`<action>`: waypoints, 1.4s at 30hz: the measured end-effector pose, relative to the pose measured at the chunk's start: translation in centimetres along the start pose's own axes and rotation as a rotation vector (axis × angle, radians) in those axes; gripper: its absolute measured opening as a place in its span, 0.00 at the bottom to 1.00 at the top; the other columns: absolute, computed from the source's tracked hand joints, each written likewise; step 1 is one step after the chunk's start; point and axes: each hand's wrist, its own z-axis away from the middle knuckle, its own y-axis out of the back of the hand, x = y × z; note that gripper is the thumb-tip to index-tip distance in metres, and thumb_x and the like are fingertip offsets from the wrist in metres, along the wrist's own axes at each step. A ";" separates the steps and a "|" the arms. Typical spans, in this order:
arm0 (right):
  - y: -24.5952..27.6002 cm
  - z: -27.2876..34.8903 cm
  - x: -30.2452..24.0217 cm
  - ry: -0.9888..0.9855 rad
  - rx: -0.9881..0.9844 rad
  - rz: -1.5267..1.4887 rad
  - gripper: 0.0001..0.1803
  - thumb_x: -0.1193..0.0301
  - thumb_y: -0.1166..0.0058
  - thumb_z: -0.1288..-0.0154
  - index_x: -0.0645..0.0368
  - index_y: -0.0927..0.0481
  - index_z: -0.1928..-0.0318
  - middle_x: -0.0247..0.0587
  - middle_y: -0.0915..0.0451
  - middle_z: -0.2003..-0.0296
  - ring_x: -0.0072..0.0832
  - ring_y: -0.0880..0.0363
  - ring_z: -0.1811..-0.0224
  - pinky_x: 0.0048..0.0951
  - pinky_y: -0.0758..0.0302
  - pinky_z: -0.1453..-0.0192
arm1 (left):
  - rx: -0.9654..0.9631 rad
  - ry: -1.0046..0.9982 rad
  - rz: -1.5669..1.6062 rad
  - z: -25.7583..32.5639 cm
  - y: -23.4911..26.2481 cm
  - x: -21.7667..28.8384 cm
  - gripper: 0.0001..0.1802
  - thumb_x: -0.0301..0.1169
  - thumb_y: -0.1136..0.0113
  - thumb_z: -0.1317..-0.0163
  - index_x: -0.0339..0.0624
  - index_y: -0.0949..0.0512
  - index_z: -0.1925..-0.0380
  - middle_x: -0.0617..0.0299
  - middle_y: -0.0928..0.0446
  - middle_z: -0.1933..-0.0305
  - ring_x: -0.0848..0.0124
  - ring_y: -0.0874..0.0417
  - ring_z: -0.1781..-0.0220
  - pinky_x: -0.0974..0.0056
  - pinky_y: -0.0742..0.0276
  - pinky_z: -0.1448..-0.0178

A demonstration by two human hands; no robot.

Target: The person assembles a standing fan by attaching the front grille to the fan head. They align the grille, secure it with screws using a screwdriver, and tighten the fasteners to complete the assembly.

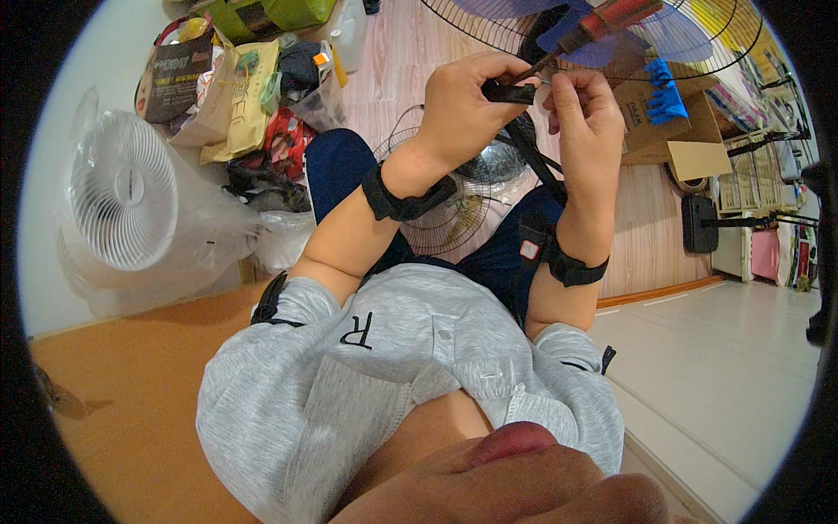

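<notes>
Gripping a small black plastic clip point(509, 92), left hand point(463, 105) closed; right hand point(587, 113) pinching its end beside the red-handled screwdriver point(602, 26).
Fastening step apparently in hand; the next move probably calls for a steady hold above the round wire fan guard point(436, 196).

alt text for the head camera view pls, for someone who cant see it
Seen from above, a seated person's left hand grips a small black part while the right hand works a red-handled screwdriver at it. A wire fan guard lies on the floor below, and a bagged white fan sits to the left.
</notes>
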 end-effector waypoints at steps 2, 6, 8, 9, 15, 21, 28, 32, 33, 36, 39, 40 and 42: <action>0.0 0.1 0.0 -0.014 0.001 -0.114 0.16 0.62 0.41 0.24 0.65 0.18 0.60 0.33 0.18 0.73 0.16 0.25 0.73 0.21 0.29 0.68 | -0.006 -0.003 -0.004 0.1 0.1 0.1 0.12 0.26 0.27 0.44 0.37 0.13 0.59 0.56 0.13 0.66 0.71 0.14 0.65 0.68 0.20 0.60; 0.4 -0.1 -0.2 -0.141 -0.031 -0.064 0.13 0.65 0.40 0.25 0.64 0.17 0.59 0.33 0.17 0.73 0.15 0.24 0.73 0.20 0.29 0.71 | -0.018 0.072 -0.014 0.3 0.2 0.1 0.12 0.24 0.28 0.45 0.37 0.13 0.59 0.55 0.13 0.65 0.71 0.13 0.64 0.67 0.20 0.59; 0.3 -0.1 -0.1 -0.128 -0.081 -0.017 0.12 0.66 0.39 0.26 0.64 0.18 0.57 0.34 0.16 0.72 0.15 0.24 0.73 0.19 0.29 0.70 | -0.013 0.056 -0.011 0.3 0.3 0.1 0.12 0.24 0.28 0.45 0.37 0.13 0.59 0.56 0.13 0.64 0.71 0.13 0.64 0.68 0.20 0.59; 0.3 -0.1 -0.1 -0.117 -0.077 -0.039 0.11 0.67 0.39 0.26 0.64 0.18 0.56 0.34 0.16 0.72 0.15 0.24 0.73 0.19 0.28 0.70 | -0.007 0.048 -0.015 0.2 0.3 0.1 0.12 0.24 0.28 0.45 0.37 0.13 0.59 0.56 0.13 0.64 0.71 0.13 0.63 0.68 0.20 0.58; 0.7 0.1 -0.2 -0.012 -0.035 -0.136 0.07 0.72 0.41 0.26 0.65 0.18 0.55 0.38 0.14 0.68 0.18 0.20 0.70 0.20 0.25 0.66 | 0.003 0.040 0.003 0.1 0.4 0.0 0.12 0.26 0.27 0.44 0.38 0.13 0.59 0.57 0.13 0.66 0.72 0.14 0.66 0.68 0.21 0.61; 0.6 1.0 -1.3 -0.080 -0.031 -0.135 0.06 0.75 0.48 0.22 0.65 0.26 0.53 0.44 0.13 0.61 0.23 0.15 0.61 0.26 0.18 0.57 | -0.014 0.056 -0.061 -0.1 0.9 -0.5 0.10 0.28 0.31 0.34 0.36 0.15 0.56 0.63 0.13 0.61 0.80 0.19 0.59 0.71 0.22 0.54; -2.0 3.0 -1.5 0.192 0.105 0.445 0.08 0.70 0.51 0.22 0.61 0.29 0.52 0.61 0.18 0.65 0.63 0.19 0.63 0.55 0.25 0.62 | 0.183 -0.065 -0.014 -0.3 0.0 -1.0 0.11 0.30 0.28 0.40 0.39 0.17 0.60 0.57 0.16 0.67 0.72 0.18 0.71 0.66 0.25 0.67; 0.0 1.8 -1.1 0.175 0.270 0.516 0.09 0.67 0.49 0.22 0.61 0.27 0.53 0.58 0.17 0.63 0.59 0.16 0.60 0.50 0.22 0.59 | 0.185 -0.047 -0.022 -0.6 1.2 -0.4 0.10 0.28 0.32 0.36 0.38 0.19 0.57 0.60 0.14 0.64 0.75 0.16 0.66 0.69 0.23 0.61; 0.3 1.6 -0.9 0.202 0.299 0.473 0.10 0.66 0.48 0.21 0.60 0.25 0.52 0.54 0.16 0.64 0.51 0.13 0.61 0.44 0.20 0.58 | 0.166 -0.050 -0.002 -0.7 1.4 -0.2 0.09 0.29 0.34 0.32 0.37 0.20 0.56 0.61 0.14 0.63 0.77 0.17 0.63 0.70 0.23 0.58; 0.7 1.7 -0.7 0.248 0.282 0.396 0.11 0.65 0.48 0.21 0.61 0.25 0.52 0.47 0.16 0.65 0.39 0.14 0.64 0.37 0.20 0.59 | 0.113 -0.044 0.058 -0.7 1.4 0.4 0.09 0.31 0.36 0.27 0.37 0.21 0.56 0.62 0.14 0.60 0.78 0.16 0.59 0.71 0.21 0.52; 0.3 1.5 -0.6 0.306 0.270 0.253 0.11 0.66 0.46 0.21 0.61 0.24 0.52 0.41 0.17 0.66 0.28 0.17 0.65 0.30 0.22 0.60 | 0.049 -0.014 0.100 -0.2 0.9 1.1 0.09 0.31 0.37 0.27 0.37 0.22 0.54 0.59 0.13 0.58 0.75 0.14 0.56 0.69 0.19 0.49; 0.1 1.4 -0.5 0.302 0.279 0.228 0.11 0.66 0.46 0.21 0.61 0.24 0.52 0.40 0.17 0.67 0.26 0.18 0.65 0.29 0.22 0.60 | 0.029 -0.036 0.155 -0.2 0.8 1.2 0.09 0.30 0.37 0.27 0.36 0.23 0.54 0.58 0.13 0.57 0.75 0.13 0.55 0.68 0.18 0.48; -0.1 1.3 -0.6 0.292 0.297 0.177 0.10 0.66 0.45 0.21 0.62 0.24 0.53 0.38 0.18 0.67 0.23 0.19 0.65 0.26 0.23 0.61 | 0.006 -0.034 0.274 -0.2 0.6 1.4 0.08 0.26 0.38 0.29 0.36 0.23 0.53 0.57 0.13 0.57 0.73 0.12 0.54 0.68 0.18 0.47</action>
